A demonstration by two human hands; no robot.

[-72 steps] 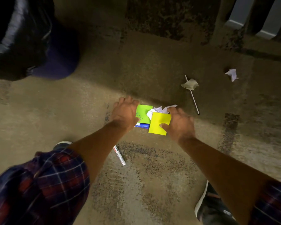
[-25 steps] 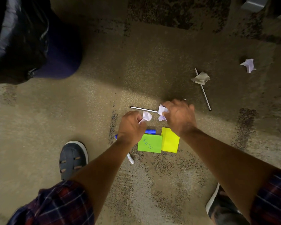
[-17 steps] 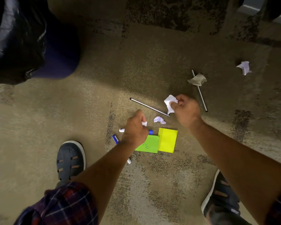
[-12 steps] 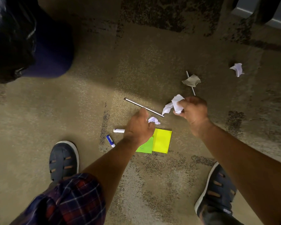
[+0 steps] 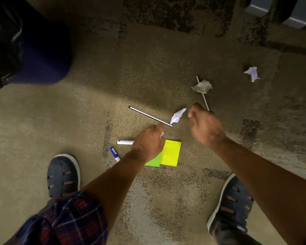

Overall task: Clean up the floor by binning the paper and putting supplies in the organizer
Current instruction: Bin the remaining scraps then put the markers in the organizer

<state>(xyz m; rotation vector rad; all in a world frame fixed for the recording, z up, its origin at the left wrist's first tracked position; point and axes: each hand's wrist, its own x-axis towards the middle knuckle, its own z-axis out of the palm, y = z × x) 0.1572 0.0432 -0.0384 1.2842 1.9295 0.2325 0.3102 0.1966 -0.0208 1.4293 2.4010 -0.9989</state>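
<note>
My left hand (image 5: 148, 143) is closed over a small crumpled white paper, of which only a scrap shows at the fingertips. My right hand (image 5: 206, 124) is curled, with a crumpled white paper (image 5: 177, 116) right at its fingertips; a thin gap shows, so I cannot tell whether it is held. On the carpet lie a yellow sticky note (image 5: 170, 152), a green sticky note (image 5: 154, 160) partly under my left wrist, a white marker (image 5: 125, 142), a blue marker (image 5: 114, 154) and a thin pen (image 5: 148, 116). The dark blue bin (image 5: 42, 55) with a black bag stands at the top left.
A tan crumpled paper (image 5: 201, 86) lies on a second thin pen (image 5: 204, 99) beyond my right hand. Another white paper ball (image 5: 252, 73) sits further right. My shoes (image 5: 63, 175) (image 5: 231, 206) flank the pile. Grey furniture (image 5: 279, 11) is at the top right.
Both hands left the sticky notes and picked crumpled papers off the pile. My right hand lifted its paper up and to the right; the paper now sits just off its fingertips.
</note>
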